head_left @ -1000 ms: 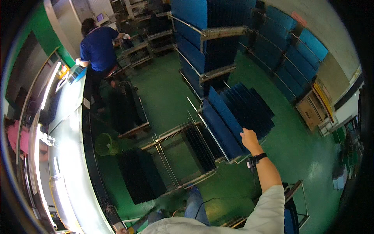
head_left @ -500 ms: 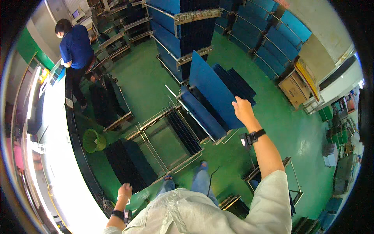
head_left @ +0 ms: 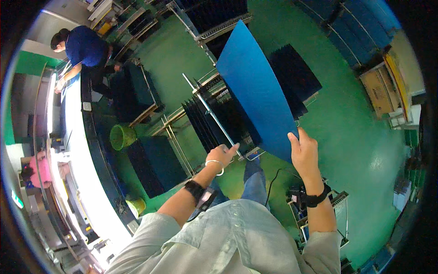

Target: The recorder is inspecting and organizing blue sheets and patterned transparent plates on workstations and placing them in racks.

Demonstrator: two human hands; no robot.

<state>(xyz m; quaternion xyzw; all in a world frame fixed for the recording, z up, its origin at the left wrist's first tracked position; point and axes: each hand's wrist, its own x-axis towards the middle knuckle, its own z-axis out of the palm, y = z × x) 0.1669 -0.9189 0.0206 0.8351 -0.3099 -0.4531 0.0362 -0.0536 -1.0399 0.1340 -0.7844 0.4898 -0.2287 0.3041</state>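
Observation:
My right hand grips the near right edge of a large blue sheet, thumb on the front and fingers partly hidden behind it. The sheet stands tilted and slightly bowed over a metal rack. My left hand is beside the near end of the rack's metal rail. Its fingers are apart with nothing visible in them; whether it touches the rail I cannot tell. Several dark sheets stand in the slotted rack just left of the rail. Another dark stack lies to the right of the blue sheet.
Left of the racks runs a bright white worktable, with a person in dark blue leaning over its far end. A yellow-green basket stands near a dark stack. Cardboard leans at the right. A wire rack stands by my right forearm.
My left hand has moved up and right from the dark stack to the rack rail. My right hand still holds the blue sheet, now lower and nearer to me. The view has shifted.

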